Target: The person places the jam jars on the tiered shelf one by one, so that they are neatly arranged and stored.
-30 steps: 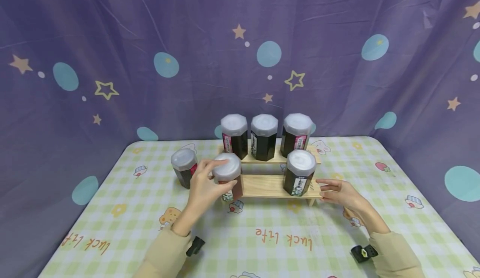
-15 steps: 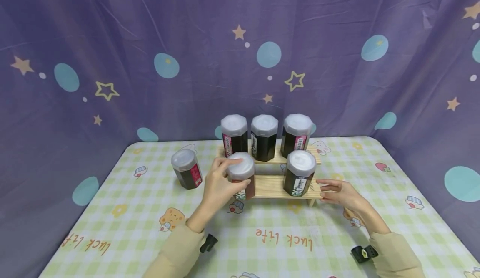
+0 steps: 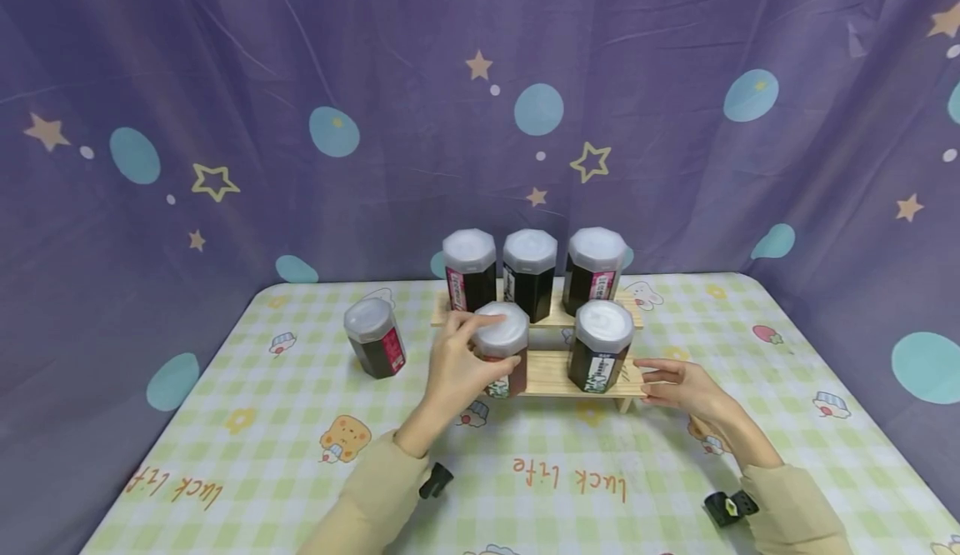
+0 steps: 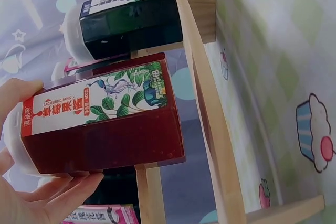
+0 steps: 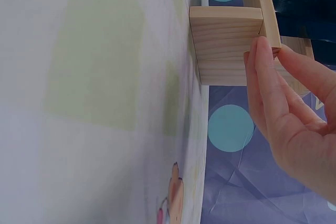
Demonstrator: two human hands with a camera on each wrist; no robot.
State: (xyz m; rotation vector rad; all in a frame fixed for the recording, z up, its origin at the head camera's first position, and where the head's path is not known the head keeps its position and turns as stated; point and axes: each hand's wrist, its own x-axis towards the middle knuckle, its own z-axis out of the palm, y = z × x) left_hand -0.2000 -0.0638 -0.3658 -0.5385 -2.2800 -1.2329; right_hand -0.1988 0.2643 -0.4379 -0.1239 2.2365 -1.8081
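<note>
My left hand (image 3: 452,363) grips a jar of red strawberry jam (image 3: 514,382) near its white lid, thumb on one side and fingers on the other. The jar stands upright at the lower step of a two-tier wooden rack (image 3: 551,372), left of a dark jar (image 3: 597,367); whether its base touches the board is unclear. In the left wrist view its illustrated label (image 4: 100,98) faces the camera. At the rack's right end my right hand (image 3: 686,388) pinches the board's corner (image 5: 270,30) between thumb and fingers.
Three dark jars, a left one (image 3: 470,255), a middle one (image 3: 529,255) and a right one (image 3: 597,251), line the upper step. Another dark jar (image 3: 375,342) stands on the checked tablecloth (image 3: 285,422) left of the rack. A purple curtain (image 3: 420,105) hangs behind.
The left hand has carried the jar of strawberry jam rightward along the lower step, toward the dark jar there. The right hand has stayed at the rack's end.
</note>
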